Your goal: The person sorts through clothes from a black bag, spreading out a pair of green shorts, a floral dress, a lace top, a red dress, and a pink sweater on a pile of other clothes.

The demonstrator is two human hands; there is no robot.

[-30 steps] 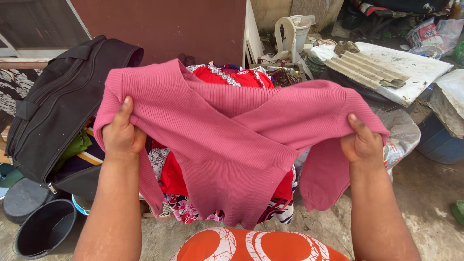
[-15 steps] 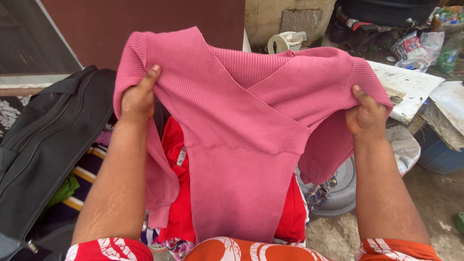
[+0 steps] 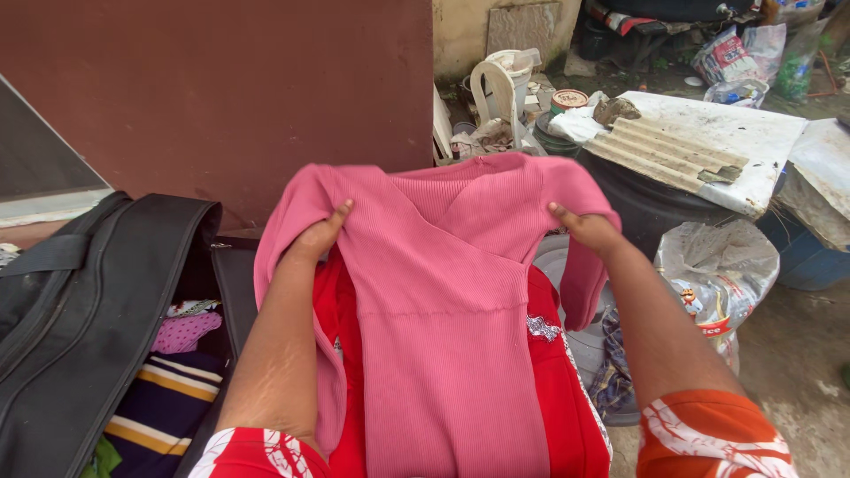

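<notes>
Both hands grip the pink ribbed wrap top by its shoulders: the left hand pinches one shoulder, the right hand the other. The top hangs between them over a red garment, beside an open black suitcase.

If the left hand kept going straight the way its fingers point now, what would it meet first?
The left hand points up and away, already gripping the pink ribbed top. Beyond that fabric, the dark red wall looks like the next thing, though depth is unclear.
</notes>
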